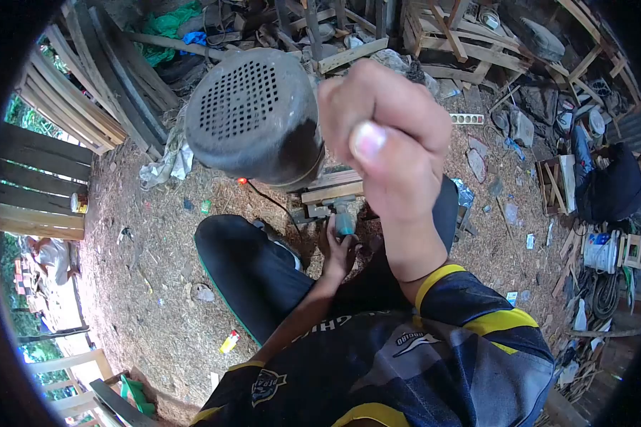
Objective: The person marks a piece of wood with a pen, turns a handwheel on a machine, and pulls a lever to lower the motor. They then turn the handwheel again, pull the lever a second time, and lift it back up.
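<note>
My right hand (388, 139) is raised close to the camera, its fingers curled and the thumb pressed against them. Whether anything small sits in that grip is hidden. Lower down, between my bent knees, my left hand (337, 252) is wrapped round a teal object with a grey upper end (344, 222), which looks like a small power tool. Just beyond it lie pieces of wood (332, 191) on the ground. A large dark round metal housing (253, 110) with a grid of holes in its end stands left of my right hand, apart from it.
A dark cable (274, 203) runs under the housing, near a small red light (242, 181). Wood shavings cover the ground (157, 285). A white power strip (466, 119) lies to the right. Curved boards (114, 78) lean at left, and scrap wood (470, 50) is piled behind.
</note>
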A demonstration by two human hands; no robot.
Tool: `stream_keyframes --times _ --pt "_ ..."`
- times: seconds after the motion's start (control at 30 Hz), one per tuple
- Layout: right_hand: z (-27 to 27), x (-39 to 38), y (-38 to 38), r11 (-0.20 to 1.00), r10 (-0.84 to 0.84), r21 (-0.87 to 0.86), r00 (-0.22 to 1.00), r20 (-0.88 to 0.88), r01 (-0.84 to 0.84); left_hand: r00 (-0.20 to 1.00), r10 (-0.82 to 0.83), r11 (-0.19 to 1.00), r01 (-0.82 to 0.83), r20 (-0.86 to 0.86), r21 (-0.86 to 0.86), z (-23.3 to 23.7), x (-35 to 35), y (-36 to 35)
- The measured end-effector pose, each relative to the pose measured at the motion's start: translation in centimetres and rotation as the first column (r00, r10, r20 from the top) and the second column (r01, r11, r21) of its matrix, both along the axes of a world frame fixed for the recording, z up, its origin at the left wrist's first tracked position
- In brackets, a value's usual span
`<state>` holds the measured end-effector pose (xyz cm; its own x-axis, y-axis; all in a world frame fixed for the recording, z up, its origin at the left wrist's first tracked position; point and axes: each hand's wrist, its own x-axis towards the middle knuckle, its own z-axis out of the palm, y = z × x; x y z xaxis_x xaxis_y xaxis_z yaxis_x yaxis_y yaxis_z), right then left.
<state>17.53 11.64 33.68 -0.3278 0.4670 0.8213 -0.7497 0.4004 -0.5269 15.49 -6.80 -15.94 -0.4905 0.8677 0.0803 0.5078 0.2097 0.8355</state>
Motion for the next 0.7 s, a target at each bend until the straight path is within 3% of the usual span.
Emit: stream_keyframes --times 0.03,0.07,0.13,0.17,0.2,0.27,0.3,0.37,0.43,0.47,0.6,0.7 --pt "0.1 0.0 0.1 1.000 0.014 0.005 1.000 0.009 -0.014 0.985 0.037 0.999 -0.043 0.166 0.031 1.0 0.0 0.2" --pt "0.1 0.0 0.2 1.000 0.028 0.011 0.999 0.017 -0.028 0.782 0.075 0.985 -0.153 0.619 0.075 2.0 0.4 0.7" --pt "0.3 0.0 0.5 0.999 0.042 0.028 0.998 0.039 -0.043 0.993 0.022 0.995 -0.033 0.113 0.099 4.2 0.1 0.9" --pt "0.3 -0.1 0.8 0.998 0.041 0.041 0.998 0.054 -0.043 0.987 0.036 0.994 -0.020 -0.159 0.107 5.4 -0.1 1.0" --pt "0.1 -0.3 1.3 0.996 0.071 0.059 0.996 0.044 -0.074 0.997 0.064 0.988 -0.057 -0.042 0.147 4.9 0.0 1.3" --pt "0.2 -0.4 2.1 0.986 0.165 0.021 0.985 0.051 -0.167 0.917 0.047 0.962 -0.148 0.396 0.229 3.2 -0.1 1.9" --pt "0.1 -0.4 2.3 0.977 0.213 0.000 0.975 0.057 -0.214 0.740 -0.016 0.944 -0.211 0.672 0.254 3.1 -0.1 2.1" --pt "-0.3 -0.5 2.1 0.992 0.128 0.013 0.991 0.043 -0.129 0.471 -0.017 0.942 -0.287 0.882 0.172 2.7 0.1 2.3" --pt "-1.1 -0.7 1.2 0.998 0.040 -0.041 0.999 -0.019 -0.041 0.425 0.099 0.952 -0.305 0.900 0.039 6.6 0.2 2.7" --pt "-2.5 -0.5 1.5 1.000 -0.001 0.002 1.000 0.009 0.001 0.390 0.137 0.950 -0.312 0.911 -0.010 8.3 0.3 2.8" --pt "-9.1 -1.4 0.7 0.936 -0.304 -0.124 0.935 0.181 0.329 0.158 0.124 0.951 -0.300 0.980 -0.072 12.7 0.6 2.7" --pt "-15.2 -1.9 1.6 0.866 -0.452 -0.070 0.834 0.315 0.496 0.757 0.034 0.967 -0.191 0.653 0.171 0.8 -0.2 2.5"
